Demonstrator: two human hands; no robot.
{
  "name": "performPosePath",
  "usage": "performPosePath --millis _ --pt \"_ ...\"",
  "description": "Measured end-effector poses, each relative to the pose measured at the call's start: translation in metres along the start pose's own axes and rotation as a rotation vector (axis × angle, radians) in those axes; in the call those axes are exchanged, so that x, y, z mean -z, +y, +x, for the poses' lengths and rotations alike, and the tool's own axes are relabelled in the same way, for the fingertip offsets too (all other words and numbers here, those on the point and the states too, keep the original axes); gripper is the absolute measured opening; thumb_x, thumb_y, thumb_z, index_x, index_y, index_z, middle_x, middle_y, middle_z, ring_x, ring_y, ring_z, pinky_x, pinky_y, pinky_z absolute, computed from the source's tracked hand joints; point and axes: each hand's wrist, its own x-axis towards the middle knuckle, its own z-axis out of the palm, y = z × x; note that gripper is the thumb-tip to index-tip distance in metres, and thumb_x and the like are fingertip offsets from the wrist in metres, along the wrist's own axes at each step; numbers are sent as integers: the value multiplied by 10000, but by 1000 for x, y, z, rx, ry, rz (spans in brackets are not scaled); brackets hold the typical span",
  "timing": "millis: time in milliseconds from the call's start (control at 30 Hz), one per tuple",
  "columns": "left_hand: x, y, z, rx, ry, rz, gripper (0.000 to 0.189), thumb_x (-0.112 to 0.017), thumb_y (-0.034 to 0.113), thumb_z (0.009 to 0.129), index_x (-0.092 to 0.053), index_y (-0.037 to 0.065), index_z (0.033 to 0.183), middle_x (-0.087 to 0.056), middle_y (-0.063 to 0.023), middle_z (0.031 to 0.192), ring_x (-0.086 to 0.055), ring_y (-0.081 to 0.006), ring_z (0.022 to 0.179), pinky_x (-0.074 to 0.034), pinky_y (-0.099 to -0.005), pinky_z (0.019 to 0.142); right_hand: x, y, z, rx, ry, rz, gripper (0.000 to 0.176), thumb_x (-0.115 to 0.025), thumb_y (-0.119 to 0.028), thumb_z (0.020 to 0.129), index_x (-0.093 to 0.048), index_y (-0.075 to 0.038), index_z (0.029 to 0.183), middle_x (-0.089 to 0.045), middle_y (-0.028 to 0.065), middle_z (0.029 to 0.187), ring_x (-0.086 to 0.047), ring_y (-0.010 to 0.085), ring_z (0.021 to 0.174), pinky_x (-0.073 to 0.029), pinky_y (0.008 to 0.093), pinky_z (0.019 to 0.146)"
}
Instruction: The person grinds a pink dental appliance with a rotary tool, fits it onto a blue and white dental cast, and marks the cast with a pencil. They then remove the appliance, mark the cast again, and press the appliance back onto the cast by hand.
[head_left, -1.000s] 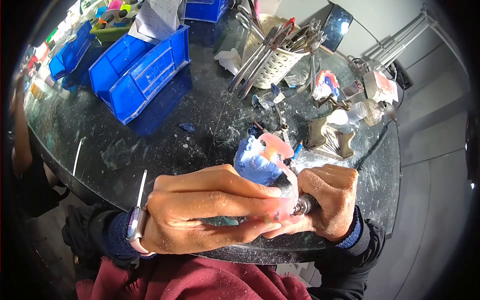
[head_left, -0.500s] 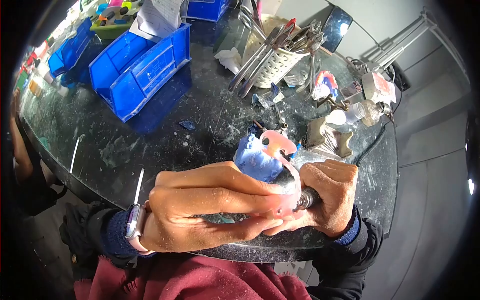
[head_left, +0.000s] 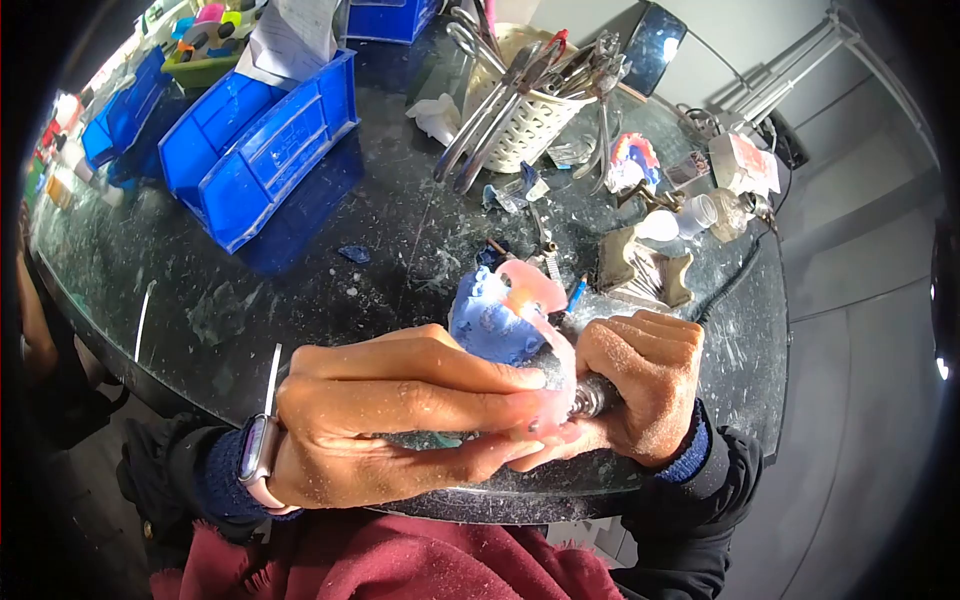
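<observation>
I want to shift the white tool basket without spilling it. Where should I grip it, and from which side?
Grip the white tool basket by its lower wall, probably from the near right: long metal tools lean out over the left rim and crowd the top, while that wall shows bare.

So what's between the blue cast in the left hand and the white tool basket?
Head view: dusty black benchtop, with blue-white scraps and a small metal tool lying between the blue cast and the white tool basket.
</observation>
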Motion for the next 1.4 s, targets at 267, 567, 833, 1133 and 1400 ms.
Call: performPosePath --millis 267,567,833,1133,1400 --pt "-2 -4 -2 -6 15 -21 226 -740 25 677 -667 -22 886 -652 -134 939 -641 -234 774 -517 -306 680 -2 7 4 130 68 33 556 -743 -568 529 -514 -68 612 -436 8 467 -470 172 374 -342 275 372" --pt "-1 -3 0 -15 6 -47 273 -750 17 651 -675 -6 912 -649 -140 944 -635 -242 784 -515 -313 693 3 3 0 3 -23 -9 597 -669 -640 541 -465 -82 596 -441 36 512 -456 239 438 -324 326 447" --pt "-5 -6 1 -66 77 43 227 -818 78 594 -675 0 751 -624 -109 735 -593 -188 631 -472 -293 563 1 3 6 114 24 50 538 -761 -530 525 -495 -72 620 -443 21 496 -476 190 401 -347 296 384" --pt "-3 -4 0 -24 50 6 212 -806 73 616 -681 2 773 -635 -121 777 -607 -194 651 -483 -291 589 0 2 5 112 9 6 512 -764 -508 531 -499 -82 636 -469 20 519 -491 196 416 -355 294 394" --pt "-2 -1 -1 -50 128 131 212 -821 53 584 -667 20 724 -643 -117 781 -616 -173 647 -480 -283 597 6 14 9 5 -6 7 602 -778 -579 458 -454 -76 528 -394 22 430 -453 185 370 -342 282 384"
